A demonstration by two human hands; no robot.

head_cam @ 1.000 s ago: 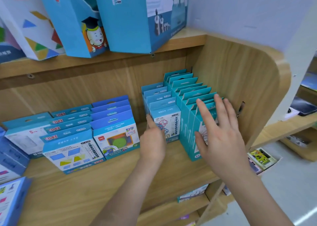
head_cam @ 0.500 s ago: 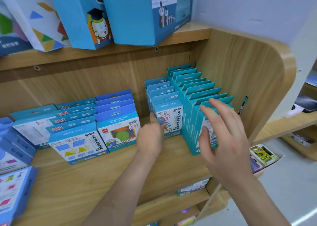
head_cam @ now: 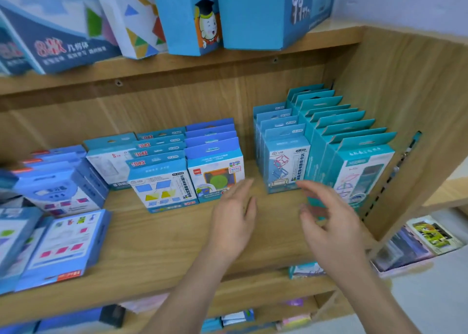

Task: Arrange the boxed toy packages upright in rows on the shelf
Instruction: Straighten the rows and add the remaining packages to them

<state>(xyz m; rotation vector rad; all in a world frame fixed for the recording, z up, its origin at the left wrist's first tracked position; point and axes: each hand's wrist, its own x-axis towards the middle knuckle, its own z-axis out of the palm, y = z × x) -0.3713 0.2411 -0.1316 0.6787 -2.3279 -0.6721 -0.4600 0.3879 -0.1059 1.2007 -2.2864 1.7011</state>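
Note:
A long row of teal boxes (head_cam: 362, 163) stands upright against the shelf's right wall, with a shorter row of light blue boxes (head_cam: 285, 161) beside it. Two more upright rows, one with a green-circle box (head_cam: 215, 171) in front and one with a shapes box (head_cam: 162, 184) in front, stand at the middle. My left hand (head_cam: 234, 219) hovers over the wooden shelf (head_cam: 177, 234) between the rows, fingers relaxed, holding nothing. My right hand (head_cam: 326, 219) hangs empty just in front of the teal row, fingers loosely spread.
Blue boxes (head_cam: 58, 242) lie tilted and flat at the shelf's left end. Large boxes (head_cam: 255, 11) stand on the shelf above. The wooden side panel (head_cam: 410, 120) closes the right end. More packages (head_cam: 430, 237) sit on lower shelves.
Both hands have pulled back from the boxes: the left let go of the front light blue box, the right left the teal row. The view has shifted left.

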